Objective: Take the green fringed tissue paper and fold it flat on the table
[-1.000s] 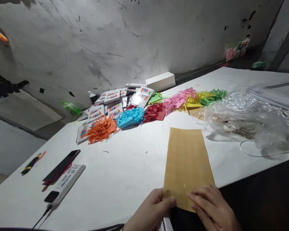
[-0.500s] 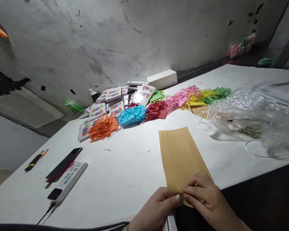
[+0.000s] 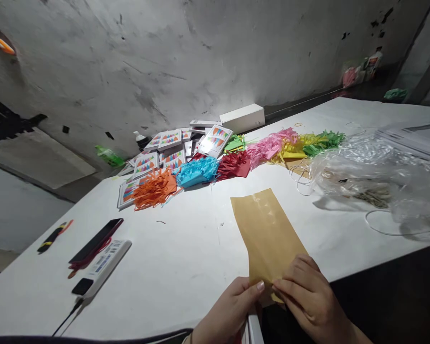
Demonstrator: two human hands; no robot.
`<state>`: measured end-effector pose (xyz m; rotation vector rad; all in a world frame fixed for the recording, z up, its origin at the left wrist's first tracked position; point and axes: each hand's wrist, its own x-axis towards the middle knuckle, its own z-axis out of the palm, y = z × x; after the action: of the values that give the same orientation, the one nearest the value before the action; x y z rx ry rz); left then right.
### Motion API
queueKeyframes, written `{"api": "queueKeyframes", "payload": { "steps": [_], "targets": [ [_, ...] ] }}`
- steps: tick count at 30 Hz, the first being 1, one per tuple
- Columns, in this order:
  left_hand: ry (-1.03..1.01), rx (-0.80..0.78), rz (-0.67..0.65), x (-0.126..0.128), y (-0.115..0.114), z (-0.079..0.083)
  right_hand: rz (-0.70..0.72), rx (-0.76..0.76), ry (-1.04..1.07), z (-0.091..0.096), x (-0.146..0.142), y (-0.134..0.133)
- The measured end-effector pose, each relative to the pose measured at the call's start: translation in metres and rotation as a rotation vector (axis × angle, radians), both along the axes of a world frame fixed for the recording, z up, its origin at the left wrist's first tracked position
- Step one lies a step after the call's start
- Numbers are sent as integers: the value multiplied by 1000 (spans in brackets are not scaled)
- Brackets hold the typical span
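Note:
A flat tan paper envelope or bag (image 3: 267, 229) lies slantwise over the table's front edge, its near end in both hands. My left hand (image 3: 232, 306) grips the lower left corner, thumb on top and fingers hidden beneath. At the lower right, my right hand (image 3: 310, 291) is closed on the near end, with fingertips pinching the paper close to the left thumb. Shiny marks show on the far half of the paper. Whether it is one sheet or a pouch, I cannot tell.
Fringed paper bundles, orange (image 3: 154, 188), blue (image 3: 197, 172), red (image 3: 233, 165), pink (image 3: 270, 148) and others, line the back. Behind them are printed packs (image 3: 170, 138) and a white box (image 3: 241, 118). Clear plastic bags (image 3: 380, 177) lie right; a phone (image 3: 95, 241) and power strip (image 3: 107, 263) left.
The far end of the tan paper has swung slightly left and its surface now catches the light. My right hand has shifted a little to the right; both hands keep hold.

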<state>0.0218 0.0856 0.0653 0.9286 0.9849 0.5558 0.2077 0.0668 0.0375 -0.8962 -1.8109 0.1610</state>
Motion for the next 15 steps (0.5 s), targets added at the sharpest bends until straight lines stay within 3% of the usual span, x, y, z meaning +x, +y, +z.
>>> {"api": "queueKeyframes", "payload": {
  "steps": [6,15],
  "targets": [
    [24,9,-21,-2,0,-2,-29,136,-62,-8,1,-5],
    [91,12,34,-1,-4,-7,-58,-3,-44,3,1,-6]
  ]
}}
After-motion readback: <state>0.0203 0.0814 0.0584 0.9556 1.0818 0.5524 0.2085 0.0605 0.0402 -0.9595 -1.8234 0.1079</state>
